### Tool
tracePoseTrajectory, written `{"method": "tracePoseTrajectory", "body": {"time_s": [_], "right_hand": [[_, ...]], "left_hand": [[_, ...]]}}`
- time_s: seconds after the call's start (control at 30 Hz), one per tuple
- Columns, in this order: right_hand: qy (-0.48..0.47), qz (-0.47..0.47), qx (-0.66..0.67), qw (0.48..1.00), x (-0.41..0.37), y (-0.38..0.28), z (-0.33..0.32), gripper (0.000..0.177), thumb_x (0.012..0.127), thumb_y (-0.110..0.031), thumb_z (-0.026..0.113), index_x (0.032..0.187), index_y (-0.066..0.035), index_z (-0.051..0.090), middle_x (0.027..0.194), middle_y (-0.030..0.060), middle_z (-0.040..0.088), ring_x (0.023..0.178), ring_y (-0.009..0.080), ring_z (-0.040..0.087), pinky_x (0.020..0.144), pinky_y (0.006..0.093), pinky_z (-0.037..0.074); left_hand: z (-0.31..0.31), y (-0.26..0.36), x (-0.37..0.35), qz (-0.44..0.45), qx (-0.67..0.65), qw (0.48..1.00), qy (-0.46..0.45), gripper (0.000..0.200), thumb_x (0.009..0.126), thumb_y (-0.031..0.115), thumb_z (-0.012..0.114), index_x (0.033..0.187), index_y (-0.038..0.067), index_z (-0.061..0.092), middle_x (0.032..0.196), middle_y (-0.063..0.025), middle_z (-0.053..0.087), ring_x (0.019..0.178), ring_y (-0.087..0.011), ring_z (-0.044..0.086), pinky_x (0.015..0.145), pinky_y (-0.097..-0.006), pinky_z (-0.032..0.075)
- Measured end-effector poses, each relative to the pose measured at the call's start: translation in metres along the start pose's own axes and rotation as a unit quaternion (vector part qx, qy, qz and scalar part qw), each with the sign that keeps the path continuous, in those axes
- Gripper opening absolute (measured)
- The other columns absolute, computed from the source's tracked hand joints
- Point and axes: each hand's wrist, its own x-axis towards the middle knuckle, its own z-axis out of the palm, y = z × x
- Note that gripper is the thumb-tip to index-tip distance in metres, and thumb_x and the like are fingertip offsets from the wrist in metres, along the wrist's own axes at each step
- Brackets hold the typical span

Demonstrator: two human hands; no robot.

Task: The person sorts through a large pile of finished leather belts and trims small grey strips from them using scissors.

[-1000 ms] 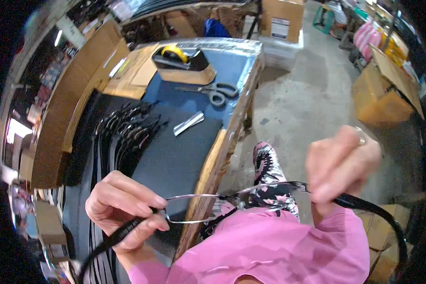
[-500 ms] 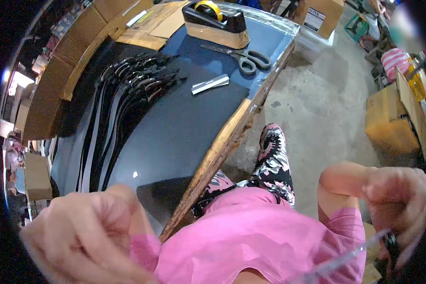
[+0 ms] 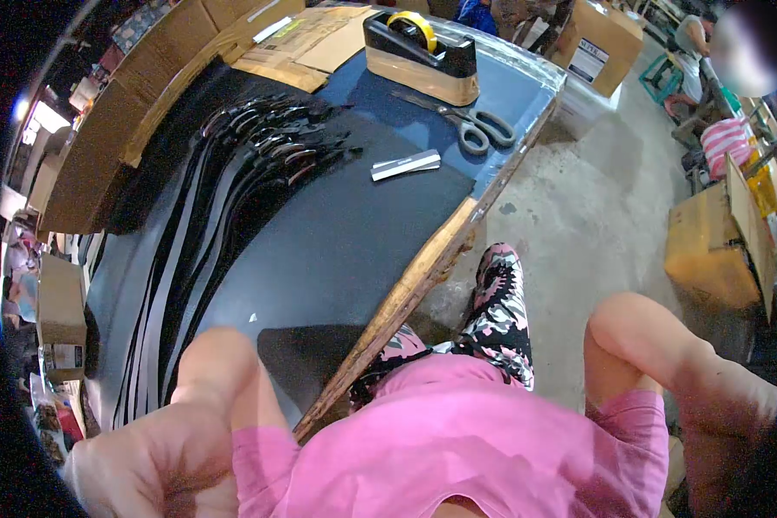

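Observation:
My left hand is at the lower left, close to the camera and above the near end of the black table; its fingers are cut off by the frame's edge. At the far right, my right hand runs into the dark rim of the view, with its fingers hidden. I cannot make out anything in either hand. A bundle of black belt-like straps lies lengthwise on the table, their shiny ends bunched at the far end. White-and-grey strips and grey-handled scissors lie beyond.
A tape dispenser with yellow tape stands at the table's far end. Cardboard walls the left side. The worn wooden edge runs beside my legs. Right of it are the concrete floor, an open carton and a seated person.
Both hands have moved outward and down toward the frame's edges, so their fingers no longer show. The clear strip seen near my right hand is out of view. The camera view has shifted slightly.

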Motion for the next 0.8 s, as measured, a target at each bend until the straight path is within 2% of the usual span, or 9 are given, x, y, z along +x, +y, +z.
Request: {"method": "tracePoseTrajectory", "body": {"time_s": [0.2, 0.3, 0.43, 0.5, 0.53, 0.6, 0.63, 0.73, 0.8], "right_hand": [[-0.032, -0.039, 0.112, 0.992, -0.001, 0.030, -0.011, 0.025, 0.067, 0.017, 0.056, 0.087, 0.002, 0.060, 0.082, 0.0092, 0.062, 0.069, 0.0161, 0.057, 0.061, 0.0262, 0.047], [0.013, -0.042, 0.018, 0.999, -0.016, 0.058, -0.029, 0.023, 0.071, 0.011, 0.058, 0.091, 0.001, 0.062, 0.084, 0.0078, 0.063, 0.070, 0.0139, 0.057, 0.062, 0.0241, 0.046], [0.157, 0.079, -0.294, 0.940, -0.041, 0.127, -0.058, 0.020, 0.077, 0.004, 0.061, 0.096, -0.001, 0.063, 0.087, 0.0059, 0.063, 0.071, 0.0110, 0.058, 0.064, 0.0212, 0.045], [0.176, 0.196, -0.329, 0.907, -0.059, 0.162, -0.061, 0.019, 0.079, 0.000, 0.062, 0.098, -0.001, 0.064, 0.088, 0.0050, 0.064, 0.071, 0.0095, 0.058, 0.064, 0.0198, 0.044], [0.192, 0.237, -0.269, 0.914, -0.067, 0.175, -0.059, 0.017, 0.079, 0.001, 0.062, 0.096, -0.001, 0.064, 0.085, 0.0047, 0.063, 0.072, 0.0087, 0.057, 0.065, 0.0197, 0.044], [0.162, 0.317, -0.315, 0.880, -0.086, 0.193, -0.059, 0.015, 0.079, 0.004, 0.063, 0.093, -0.001, 0.065, 0.082, 0.0020, 0.061, 0.071, 0.0064, 0.056, 0.065, 0.0198, 0.044], [0.165, 0.310, -0.308, 0.884, -0.096, 0.203, -0.061, 0.013, 0.078, 0.005, 0.064, 0.091, 0.000, 0.065, 0.080, 0.0020, 0.060, 0.070, 0.0061, 0.056, 0.066, 0.0194, 0.044], [0.109, 0.256, -0.370, 0.887, -0.103, 0.216, -0.059, 0.013, 0.076, 0.002, 0.066, 0.088, -0.001, 0.066, 0.076, 0.0054, 0.061, 0.066, 0.0091, 0.058, 0.060, 0.0226, 0.047], [0.071, 0.273, -0.380, 0.881, -0.106, 0.217, -0.059, 0.013, 0.078, 0.004, 0.064, 0.091, 0.000, 0.066, 0.083, 0.0041, 0.062, 0.071, 0.0071, 0.057, 0.066, 0.0199, 0.045]], "left_hand": [[0.009, -0.019, -0.008, 0.109, -0.331, 0.926, 0.147, 0.015, 0.055, -0.010, 0.069, 0.064, 0.001, 0.065, 0.071, -0.0037, 0.067, 0.056, -0.0094, 0.063, 0.050, -0.0200, 0.056], [-0.005, -0.027, -0.047, -0.175, -0.102, 0.967, 0.153, 0.009, 0.076, 0.006, 0.061, 0.079, -0.003, 0.064, 0.083, -0.0111, 0.065, 0.055, -0.0154, 0.062, 0.046, -0.0241, 0.053], [0.013, -0.044, -0.049, -0.339, -0.039, 0.934, -0.105, 0.039, 0.093, 0.027, 0.046, 0.081, -0.006, 0.062, 0.086, -0.0229, 0.063, 0.072, -0.0269, 0.064, 0.060, -0.0340, 0.052], [0.043, -0.041, -0.049, -0.366, -0.093, 0.918, -0.120, 0.042, 0.094, 0.028, 0.044, 0.078, -0.006, 0.062, 0.085, -0.0240, 0.063, 0.077, -0.0294, 0.064, 0.067, -0.0384, 0.052], [0.067, -0.035, -0.062, -0.300, -0.087, 0.942, -0.121, 0.031, 0.092, 0.026, 0.049, 0.096, -0.002, 0.061, 0.104, -0.0194, 0.059, 0.098, -0.0286, 0.056, 0.083, -0.0396, 0.046], [0.077, -0.043, -0.060, -0.216, -0.109, 0.962, -0.125, 0.034, 0.089, 0.025, 0.053, 0.113, 0.001, 0.059, 0.123, -0.0149, 0.055, 0.119, -0.0279, 0.048, 0.099, -0.0409, 0.040], [0.071, -0.047, -0.050, -0.243, -0.198, 0.941, -0.129, 0.042, 0.091, 0.032, 0.047, 0.117, 0.001, 0.058, 0.127, -0.0193, 0.051, 0.123, -0.0343, 0.042, 0.101, -0.0445, 0.034], [0.077, -0.059, -0.058, -0.214, -0.312, 0.923, -0.075, 0.055, 0.089, 0.041, 0.041, 0.113, -0.005, 0.061, 0.128, -0.0296, 0.048, 0.124, -0.0452, 0.038, 0.100, -0.0499, 0.031], [0.060, -0.067, -0.043, -0.240, -0.302, 0.911, -0.145, 0.050, 0.086, 0.037, 0.047, 0.101, -0.007, 0.065, 0.117, -0.0317, 0.054, 0.120, -0.0453, 0.042, 0.099, -0.0502, 0.033]]}}
